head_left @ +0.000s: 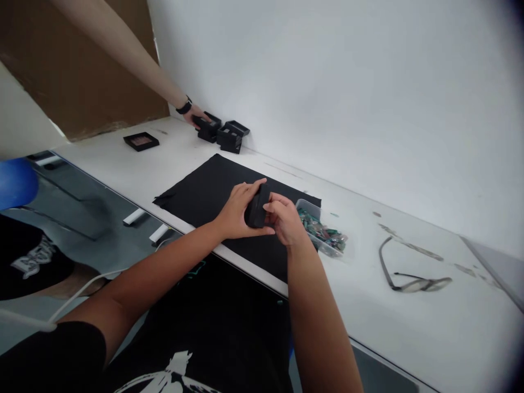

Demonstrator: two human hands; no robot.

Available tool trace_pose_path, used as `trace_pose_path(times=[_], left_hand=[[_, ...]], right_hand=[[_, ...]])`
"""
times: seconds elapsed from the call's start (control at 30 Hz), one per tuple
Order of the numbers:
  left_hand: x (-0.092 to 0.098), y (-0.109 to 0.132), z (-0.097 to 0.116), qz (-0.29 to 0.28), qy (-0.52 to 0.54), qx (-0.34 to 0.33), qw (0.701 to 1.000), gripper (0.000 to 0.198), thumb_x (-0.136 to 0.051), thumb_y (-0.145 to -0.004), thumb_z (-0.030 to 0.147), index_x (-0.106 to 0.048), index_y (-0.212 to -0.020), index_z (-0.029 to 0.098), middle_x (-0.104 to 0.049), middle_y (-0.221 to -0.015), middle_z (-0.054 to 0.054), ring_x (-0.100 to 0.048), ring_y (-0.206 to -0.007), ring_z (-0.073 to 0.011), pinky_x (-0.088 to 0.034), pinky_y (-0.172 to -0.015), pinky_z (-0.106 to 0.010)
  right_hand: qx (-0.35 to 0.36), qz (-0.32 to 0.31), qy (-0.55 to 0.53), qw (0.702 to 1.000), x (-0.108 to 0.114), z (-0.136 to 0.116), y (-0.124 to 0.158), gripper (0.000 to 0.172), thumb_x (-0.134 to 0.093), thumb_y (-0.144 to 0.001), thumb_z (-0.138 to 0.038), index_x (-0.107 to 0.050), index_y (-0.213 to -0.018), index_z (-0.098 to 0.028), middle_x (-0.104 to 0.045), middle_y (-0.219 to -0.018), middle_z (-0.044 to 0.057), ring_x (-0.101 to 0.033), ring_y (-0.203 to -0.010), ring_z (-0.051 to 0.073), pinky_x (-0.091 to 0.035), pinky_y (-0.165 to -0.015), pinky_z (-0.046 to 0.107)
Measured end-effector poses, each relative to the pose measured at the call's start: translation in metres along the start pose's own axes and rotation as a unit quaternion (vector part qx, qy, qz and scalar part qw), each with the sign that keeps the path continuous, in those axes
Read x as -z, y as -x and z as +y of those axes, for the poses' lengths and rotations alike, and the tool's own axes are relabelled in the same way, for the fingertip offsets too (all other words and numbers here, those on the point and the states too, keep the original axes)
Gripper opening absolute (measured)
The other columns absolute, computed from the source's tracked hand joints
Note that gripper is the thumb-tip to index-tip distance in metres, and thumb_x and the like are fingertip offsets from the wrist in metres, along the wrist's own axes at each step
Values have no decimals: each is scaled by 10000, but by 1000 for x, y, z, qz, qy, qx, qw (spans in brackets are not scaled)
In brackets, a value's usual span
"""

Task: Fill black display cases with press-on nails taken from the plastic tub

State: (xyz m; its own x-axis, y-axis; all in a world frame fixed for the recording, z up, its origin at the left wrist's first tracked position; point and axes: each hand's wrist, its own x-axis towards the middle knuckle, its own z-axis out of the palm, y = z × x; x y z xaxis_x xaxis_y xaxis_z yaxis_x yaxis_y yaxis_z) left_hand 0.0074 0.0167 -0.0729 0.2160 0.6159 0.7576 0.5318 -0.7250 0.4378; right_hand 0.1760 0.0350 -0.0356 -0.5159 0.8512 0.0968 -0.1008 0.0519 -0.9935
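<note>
A plain white wall [347, 82] rose just beyond the grip behind the long white table [409, 311], while a brown cardboard-like panel [82, 71] stood far to its left and a grey floor [82, 218] lay below the table's near edge.

Both forearms run from the lower part of the frame up toward its centre, bare below short dark sleeves. The left arm enters from the lower left and slants up to the right, its wrist almost straight. The left hand [236, 210] sits just left of centre, palm turned to the right, fingers curled over the top of a small black case [257, 207] and thumb beneath it. The right arm rises steeply from the bottom edge, bent slightly at the wrist. The right hand [284, 218] meets the left, fingertips pressed against the case's right side.
</note>
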Motion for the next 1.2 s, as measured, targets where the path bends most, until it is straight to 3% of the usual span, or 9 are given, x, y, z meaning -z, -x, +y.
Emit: trace_pose_path(times=[0.13,0.3,0.5,0.6,0.7,0.8,0.9,1.0,1.2], left_hand=[[-3,3,-3,21,0,-7,1000,1214,-775,-597,881,-382,-1530,212,-580,-1433,-175,-511,-1381,-401,-229,-1273,-654],[0,7,-5,26,109,-28,993,1236,-817,-558,861,-360,-1512,221,-539,-1435,-204,-589,-1318,-373,-493,-1137,-565],[4,4,-3,33,92,-78,992,964,-897,-588,731,-576,-1338,218,-623,-1262,-151,-624,-1221,-339,-520,-1089,-535],[-2,6,-6,25,122,-40,991,1248,-898,-587,732,-334,-1593,255,-558,-1432,-197,-600,-1300,-369,-495,-1126,-571],[-8,8,-11,17,187,16,982,1413,-923,-561,715,-145,-1662,289,-434,-1580,-222,-521,-1423,-399,-442,-1189,-601],[-10,8,-14,-11,223,117,968,1393,-959,-518,679,-239,-1634,257,-463,-1562,-221,-460,-1478,-420,-363,-1248,-629],[-7,8,-15,-47,227,189,954,1243,-944,-519,696,-419,-1535,209,-504,-1524,-231,-492,-1447,-438,-377,-1232,-652],[-3,7,-15,-67,223,197,952,1196,-958,-478,690,-498,-1460,185,-569,-1452,-225,-548,-1385,-437,-411,-1206,-654],[0,9,-13,-84,210,212,951,1216,-961,-463,685,-489,-1457,167,-544,-1470,-247,-541,-1389,-454,-414,-1192,-664]], right_hand=[[-13,2,-2,1000,1,0,0,243,-671,-1018,-371,-652,-938,-142,-622,-787,-28,-580,-611,93,-533,-577,237],[-22,2,13,1000,-3,5,-2,229,-678,-1014,-365,-669,-986,-138,-656,-845,-8,-613,-654,105,-554,-603,250],[-45,14,30,998,-10,18,-11,227,-678,-1014,-356,-675,-1079,-139,-683,-956,22,-653,-740,127,-579,-642,269],[-57,19,27,998,-8,19,-11,238,-678,-1014,-359,-674,-1109,-141,-688,-984,30,-664,-763,136,-589,-656,279],[-69,31,14,997,-4,19,-11,257,-675,-1015,-369,-672,-1142,-146,-693,-1024,42,-678,-803,150,-602,-688,300],[-82,45,-8,996,0,21,-14,288,-666,-1018,-388,-666,-1185,-153,-695,-1077,57,-689,-852,166,-612,-725,325],[-103,51,-28,993,5,24,-17,312,-660,-1022,-394,-658,-1223,-156,-693,-1124,70,-695,-895,179,-618,-757,346],[-130,48,-36,990,7,27,-18,322,-661,-1021,-393,-655,-1240,-157,-691,-1150,77,-698,-922,188,-621,-777,360],[-161,28,-43,986,11,28,-17,330,-669,-1016,-387,-653,-1254,-159,-690,-1176,82,-700,-947,196,-624,-793,371]])
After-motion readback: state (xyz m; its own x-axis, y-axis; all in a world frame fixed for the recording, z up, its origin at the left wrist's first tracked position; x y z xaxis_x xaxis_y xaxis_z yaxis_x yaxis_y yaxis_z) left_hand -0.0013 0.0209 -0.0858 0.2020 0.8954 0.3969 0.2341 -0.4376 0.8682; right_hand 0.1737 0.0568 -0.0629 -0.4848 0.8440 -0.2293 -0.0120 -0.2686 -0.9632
